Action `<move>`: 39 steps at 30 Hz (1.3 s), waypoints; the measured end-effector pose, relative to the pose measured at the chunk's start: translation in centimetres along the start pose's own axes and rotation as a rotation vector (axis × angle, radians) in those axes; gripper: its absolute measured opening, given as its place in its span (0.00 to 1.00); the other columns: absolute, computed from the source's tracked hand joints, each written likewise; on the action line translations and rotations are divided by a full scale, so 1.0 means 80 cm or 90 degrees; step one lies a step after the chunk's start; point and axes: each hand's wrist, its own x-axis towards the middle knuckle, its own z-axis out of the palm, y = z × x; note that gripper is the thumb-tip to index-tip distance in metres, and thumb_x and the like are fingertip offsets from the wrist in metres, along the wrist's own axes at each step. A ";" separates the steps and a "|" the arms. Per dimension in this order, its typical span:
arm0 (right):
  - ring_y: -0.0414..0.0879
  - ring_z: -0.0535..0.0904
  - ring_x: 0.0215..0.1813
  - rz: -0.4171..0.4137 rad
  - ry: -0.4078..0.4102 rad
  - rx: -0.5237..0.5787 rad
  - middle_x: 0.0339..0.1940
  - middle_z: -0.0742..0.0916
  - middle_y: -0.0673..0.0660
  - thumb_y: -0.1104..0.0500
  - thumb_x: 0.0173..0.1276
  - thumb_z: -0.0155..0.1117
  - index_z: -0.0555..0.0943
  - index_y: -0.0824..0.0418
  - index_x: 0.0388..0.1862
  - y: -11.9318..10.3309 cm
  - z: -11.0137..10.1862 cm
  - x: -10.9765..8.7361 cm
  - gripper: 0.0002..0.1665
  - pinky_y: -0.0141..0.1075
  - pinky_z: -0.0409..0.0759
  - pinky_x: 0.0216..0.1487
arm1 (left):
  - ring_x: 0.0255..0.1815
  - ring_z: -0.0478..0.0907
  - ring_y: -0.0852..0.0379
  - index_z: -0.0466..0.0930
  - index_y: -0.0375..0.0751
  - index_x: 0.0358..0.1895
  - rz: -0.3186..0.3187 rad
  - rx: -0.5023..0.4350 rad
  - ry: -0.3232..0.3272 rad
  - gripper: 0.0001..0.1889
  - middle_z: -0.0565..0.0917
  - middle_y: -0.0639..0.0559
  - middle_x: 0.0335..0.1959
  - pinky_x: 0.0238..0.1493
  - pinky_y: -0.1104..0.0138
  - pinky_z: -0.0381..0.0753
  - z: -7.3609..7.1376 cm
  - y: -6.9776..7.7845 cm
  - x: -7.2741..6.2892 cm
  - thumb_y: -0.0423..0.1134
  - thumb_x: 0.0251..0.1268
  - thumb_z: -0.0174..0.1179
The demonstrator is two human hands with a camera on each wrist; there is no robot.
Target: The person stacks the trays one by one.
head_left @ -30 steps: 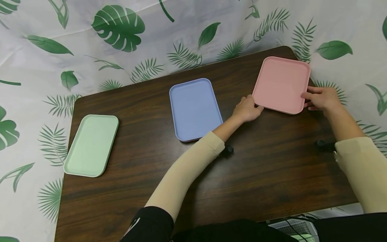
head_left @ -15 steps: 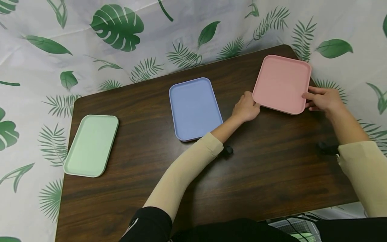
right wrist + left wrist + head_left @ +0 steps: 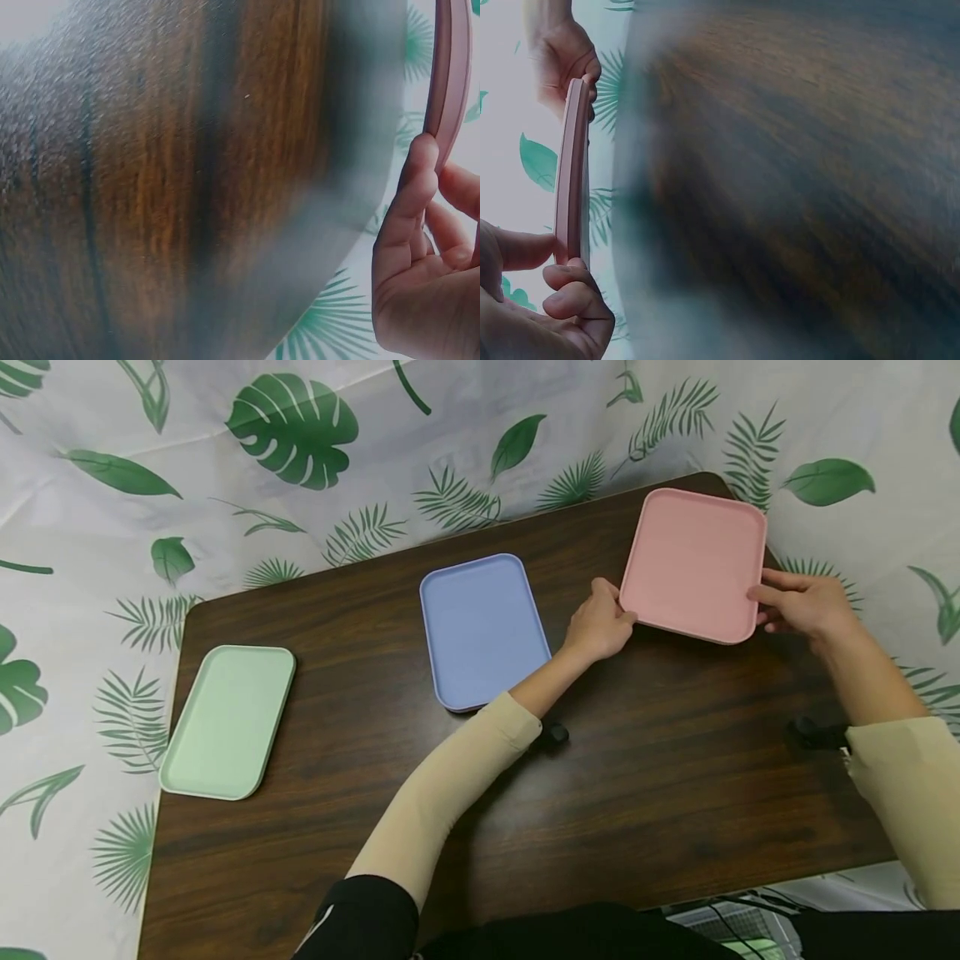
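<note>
A pink tray [image 3: 693, 564] is at the back right of the table, held at two sides by both hands. My left hand [image 3: 600, 622] pinches its near left corner, thumb on one face and curled fingers beneath, as the left wrist view shows. On the opposite side my right hand [image 3: 806, 602] grips the right edge, with the thumb over the rim and the fingers under it. In both wrist views the pink tray [image 3: 571, 172] appears edge-on and apart from the wood surface. Further left lie a blue tray [image 3: 483, 627] and a light green tray [image 3: 228, 718].
The dark wooden table [image 3: 360, 760] stands against a white leaf-print cloth [image 3: 375, 435]. My left forearm overlaps the blue tray's near right corner. Below the table's front edge, a basket [image 3: 757, 931] and cables show at bottom right.
The pink tray has shifted slightly left and toward the back, and its near edge shows more gap to the table. My left hand has moved a little left with it.
</note>
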 end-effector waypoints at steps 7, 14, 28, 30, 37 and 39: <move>0.36 0.81 0.20 -0.020 -0.006 0.021 0.19 0.86 0.42 0.56 0.64 0.71 0.86 0.33 0.36 -0.013 0.004 -0.009 0.13 0.29 0.77 0.21 | 0.33 0.77 0.63 0.66 0.45 0.51 0.044 -0.029 -0.012 0.15 0.79 0.61 0.33 0.36 0.70 0.71 -0.019 0.002 -0.009 0.43 0.68 0.60; 0.37 0.82 0.21 -0.032 -0.009 0.009 0.22 0.87 0.41 0.53 0.63 0.72 0.86 0.36 0.48 -0.027 0.012 -0.016 0.16 0.29 0.78 0.21 | 0.34 0.77 0.62 0.64 0.43 0.51 0.069 -0.051 -0.044 0.16 0.80 0.58 0.34 0.37 0.71 0.70 -0.045 -0.003 -0.023 0.42 0.69 0.60; 0.38 0.82 0.23 -0.047 -0.049 -0.068 0.24 0.87 0.42 0.49 0.62 0.72 0.72 0.58 0.70 -0.067 0.062 -0.049 0.39 0.30 0.80 0.24 | 0.28 0.73 0.58 0.63 0.38 0.48 0.086 -0.200 -0.022 0.17 0.79 0.50 0.31 0.32 0.70 0.68 -0.094 -0.034 -0.083 0.35 0.66 0.63; 0.38 0.83 0.23 -0.054 -0.062 -0.076 0.24 0.87 0.43 0.48 0.62 0.72 0.70 0.60 0.71 -0.072 0.071 -0.053 0.41 0.31 0.80 0.25 | 0.26 0.71 0.58 0.63 0.38 0.48 0.083 -0.219 -0.024 0.17 0.78 0.50 0.32 0.32 0.70 0.68 -0.101 -0.042 -0.093 0.34 0.66 0.63; 0.40 0.83 0.24 -0.105 -0.089 -0.095 0.28 0.87 0.43 0.50 0.64 0.71 0.71 0.64 0.70 -0.088 0.103 -0.067 0.39 0.32 0.80 0.24 | 0.21 0.66 0.59 0.61 0.38 0.47 0.087 -0.294 -0.029 0.17 0.77 0.48 0.34 0.25 0.70 0.66 -0.126 -0.068 -0.126 0.32 0.65 0.63; 0.41 0.83 0.24 -0.121 -0.095 -0.105 0.28 0.87 0.43 0.50 0.64 0.71 0.72 0.64 0.69 -0.091 0.114 -0.070 0.38 0.32 0.80 0.24 | 0.19 0.65 0.60 0.62 0.38 0.47 0.087 -0.302 -0.024 0.17 0.77 0.48 0.33 0.24 0.70 0.64 -0.132 -0.075 -0.136 0.31 0.65 0.63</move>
